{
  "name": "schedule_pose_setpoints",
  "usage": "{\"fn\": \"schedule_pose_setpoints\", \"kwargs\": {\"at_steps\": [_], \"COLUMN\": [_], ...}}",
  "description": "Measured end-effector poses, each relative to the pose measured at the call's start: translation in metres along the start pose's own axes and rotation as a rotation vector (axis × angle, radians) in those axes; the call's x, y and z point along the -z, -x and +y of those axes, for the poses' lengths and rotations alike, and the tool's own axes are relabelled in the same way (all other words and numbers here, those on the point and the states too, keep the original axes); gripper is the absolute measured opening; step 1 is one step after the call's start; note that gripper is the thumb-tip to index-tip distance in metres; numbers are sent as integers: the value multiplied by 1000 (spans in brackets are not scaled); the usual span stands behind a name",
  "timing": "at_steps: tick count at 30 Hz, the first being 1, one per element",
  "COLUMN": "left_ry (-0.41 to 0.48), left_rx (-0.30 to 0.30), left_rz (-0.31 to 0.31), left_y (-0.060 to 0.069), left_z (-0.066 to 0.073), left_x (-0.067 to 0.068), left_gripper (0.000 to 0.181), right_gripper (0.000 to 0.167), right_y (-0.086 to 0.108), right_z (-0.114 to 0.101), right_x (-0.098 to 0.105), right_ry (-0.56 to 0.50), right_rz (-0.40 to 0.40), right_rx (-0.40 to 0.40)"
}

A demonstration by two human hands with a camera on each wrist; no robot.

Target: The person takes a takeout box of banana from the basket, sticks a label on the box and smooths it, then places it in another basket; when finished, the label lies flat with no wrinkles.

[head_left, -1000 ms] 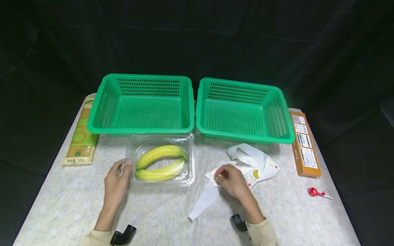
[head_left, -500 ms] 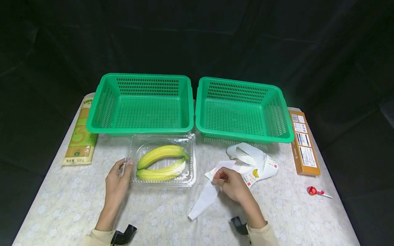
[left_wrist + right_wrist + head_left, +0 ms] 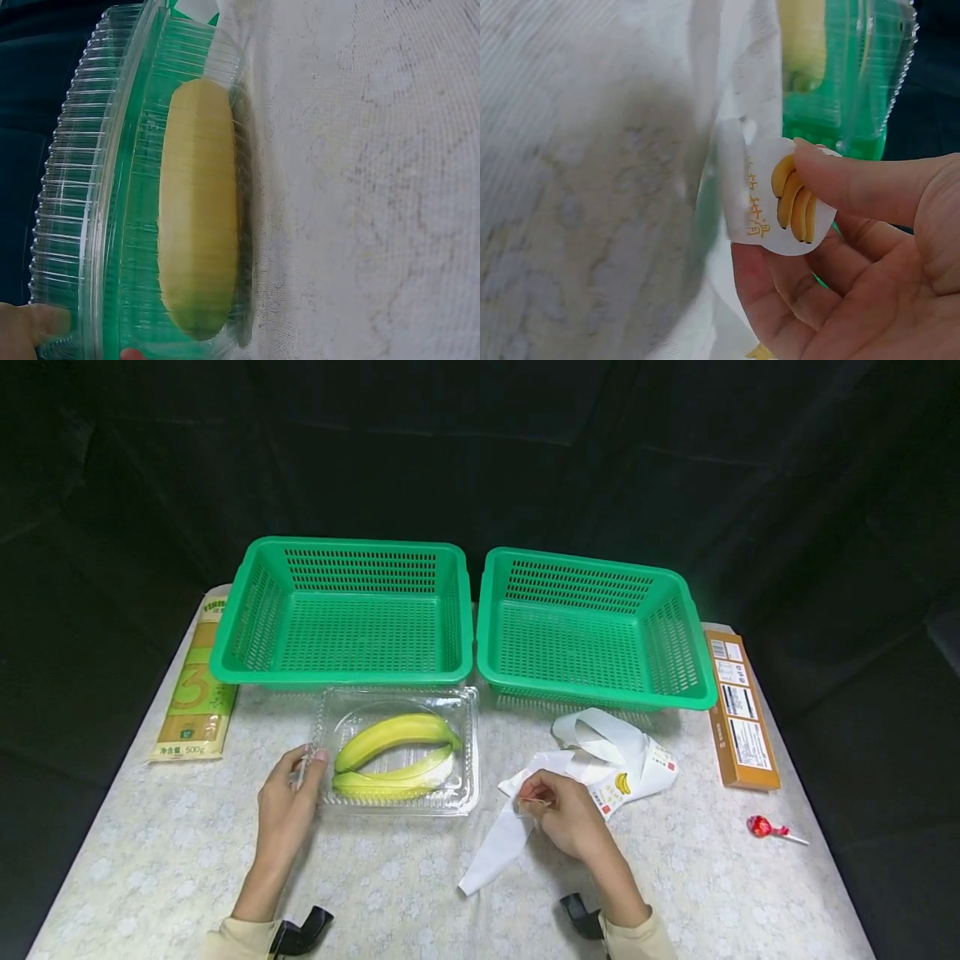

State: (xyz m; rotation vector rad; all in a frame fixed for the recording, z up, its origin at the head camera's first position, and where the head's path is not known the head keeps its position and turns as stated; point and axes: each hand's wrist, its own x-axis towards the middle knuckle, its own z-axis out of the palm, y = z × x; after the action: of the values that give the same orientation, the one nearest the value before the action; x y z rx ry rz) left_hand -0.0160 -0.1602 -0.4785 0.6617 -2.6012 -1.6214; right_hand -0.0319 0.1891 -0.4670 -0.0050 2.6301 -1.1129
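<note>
My left hand (image 3: 288, 810) grips the left edge of a clear plastic clamshell box (image 3: 467, 752), its lid down over two yellow bananas (image 3: 393, 739). In the left wrist view, a thumb (image 3: 49, 322) lies on the ribbed lid, and one banana (image 3: 199, 210) shows through the wall. To the right of the box, my right hand (image 3: 566, 814) pinches a small white sticker (image 3: 802, 217) printed with bananas. Beneath that hand runs a white strip of label backing (image 3: 498, 852), looped at its far end. I cannot tell whether the sticker is fully off the strip.
Two green baskets (image 3: 360, 678) (image 3: 592, 695) stand side by side behind the box. At the left edge lies a yellow-green food packet (image 3: 193, 693). An orange carton (image 3: 738, 718) lies at the right, with a red lollipop (image 3: 761, 827) nearer.
The clamshell box has shifted slightly right with my left hand. My right fingers have drawn slightly back from the strip and turned, with the sticker between them.
</note>
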Motion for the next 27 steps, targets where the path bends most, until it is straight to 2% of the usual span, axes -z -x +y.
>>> {"fn": "schedule_pose_setpoints", "kwargs": {"at_steps": [8,16,27], "left_ry": [12,11,8], "left_rx": [3,-1,-11], "left_rz": [-30,-35,-32], "left_y": [0,2,3], "left_z": [2,4,5], "left_x": [0,-3,-6], "left_gripper": [65,63,64], "right_gripper": [8,10,14], "right_y": [5,10,9], "right_z": [-12,-26,-62], "right_x": [5,9,11], "right_ry": [-27,-139,-160], "right_rz": [-35,-201,-245], "right_rx": [55,237,321]}}
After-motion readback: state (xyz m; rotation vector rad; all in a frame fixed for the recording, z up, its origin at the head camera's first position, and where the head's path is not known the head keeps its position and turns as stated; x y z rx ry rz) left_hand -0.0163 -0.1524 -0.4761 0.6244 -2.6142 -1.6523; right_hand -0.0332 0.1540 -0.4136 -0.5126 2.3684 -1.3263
